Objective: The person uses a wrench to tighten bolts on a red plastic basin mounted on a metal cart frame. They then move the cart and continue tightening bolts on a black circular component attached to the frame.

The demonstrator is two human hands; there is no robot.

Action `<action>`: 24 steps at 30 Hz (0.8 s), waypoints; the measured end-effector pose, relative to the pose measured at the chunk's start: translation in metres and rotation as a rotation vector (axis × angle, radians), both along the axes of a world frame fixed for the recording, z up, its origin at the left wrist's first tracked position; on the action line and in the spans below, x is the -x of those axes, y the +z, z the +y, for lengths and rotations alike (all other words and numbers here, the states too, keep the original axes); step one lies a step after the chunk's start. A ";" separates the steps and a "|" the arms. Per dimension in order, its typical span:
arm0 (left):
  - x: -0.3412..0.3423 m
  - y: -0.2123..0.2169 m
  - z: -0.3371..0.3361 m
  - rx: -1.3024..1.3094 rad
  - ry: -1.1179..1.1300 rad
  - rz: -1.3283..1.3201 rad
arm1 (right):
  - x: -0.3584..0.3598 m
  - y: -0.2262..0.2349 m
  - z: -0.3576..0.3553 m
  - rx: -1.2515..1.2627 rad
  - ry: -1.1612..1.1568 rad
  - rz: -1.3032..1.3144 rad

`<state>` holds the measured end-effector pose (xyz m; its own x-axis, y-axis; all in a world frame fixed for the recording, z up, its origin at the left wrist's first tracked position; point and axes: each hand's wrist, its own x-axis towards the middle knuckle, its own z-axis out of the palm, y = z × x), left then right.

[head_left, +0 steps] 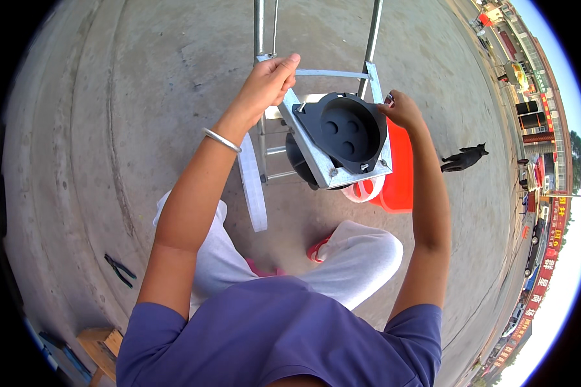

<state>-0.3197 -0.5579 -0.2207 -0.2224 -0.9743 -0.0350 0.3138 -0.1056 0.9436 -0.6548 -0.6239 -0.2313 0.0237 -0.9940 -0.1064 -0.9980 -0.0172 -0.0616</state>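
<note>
A square galvanized metal frame (373,169) on upright tubes stands in front of me. Bolted onto it is a black round plastic housing (349,134) with a flanged rim and three round dimples inside. My left hand (274,84) is closed in a fist at the frame's upper left corner; whatever lies inside the fingers is hidden. At the housing's upper right corner, my right hand (403,109) is closed with fingers pinched together, and a small shiny part shows there, too small to name. A bolt (365,168) pokes through the lower flange corner.
Behind the frame to the right is a red plastic container (399,174). A pale strip (252,187) hangs to the left. Pliers (119,270) lie on the concrete floor at left, near a wooden stool (103,348). A black cat (465,158) is out to the right.
</note>
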 end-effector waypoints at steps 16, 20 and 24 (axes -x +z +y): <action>0.001 0.000 0.000 0.010 -0.002 -0.002 | -0.002 0.006 -0.001 -0.015 -0.068 0.016; 0.002 0.000 0.000 -0.004 -0.001 -0.007 | -0.001 0.011 0.000 -0.030 0.020 -0.042; 0.002 0.001 0.001 -0.001 0.002 -0.005 | -0.012 0.014 0.000 -0.059 -0.145 0.095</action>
